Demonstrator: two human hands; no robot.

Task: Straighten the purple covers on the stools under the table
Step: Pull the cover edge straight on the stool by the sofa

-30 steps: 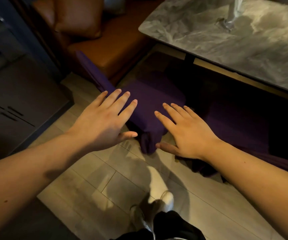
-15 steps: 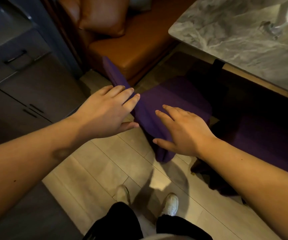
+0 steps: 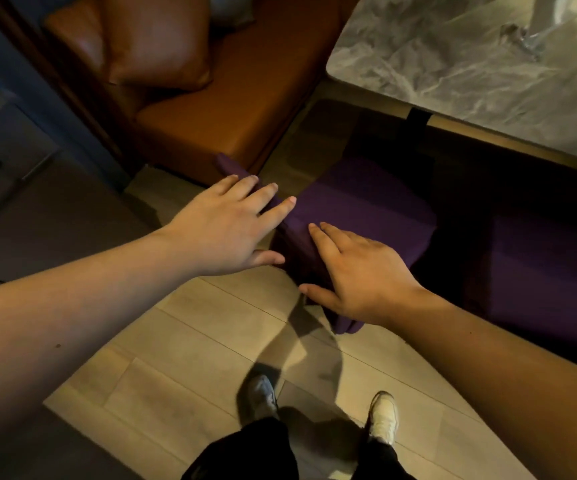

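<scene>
Reaching flat, left hand [image 3: 226, 233] and right hand [image 3: 360, 275] spread open; both over purple cover [image 3: 360, 206].

Single head view looks steeply down, close over the floor [image 3: 183, 341]

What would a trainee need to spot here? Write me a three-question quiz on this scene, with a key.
1. True or false: the left hand is gripping the brown leather cushion.
2. Multiple choice: the right hand lies on A) the grey marble tabletop, B) the near corner of the purple fabric stool cover, C) the pale wooden floor.
3. Short answer: is the second purple-covered stool, in shadow under the table, being touched?

Key
1. False: its fingers are spread flat at the cover's left edge.
2. B
3. No; both hands are at the nearer stool.
</scene>
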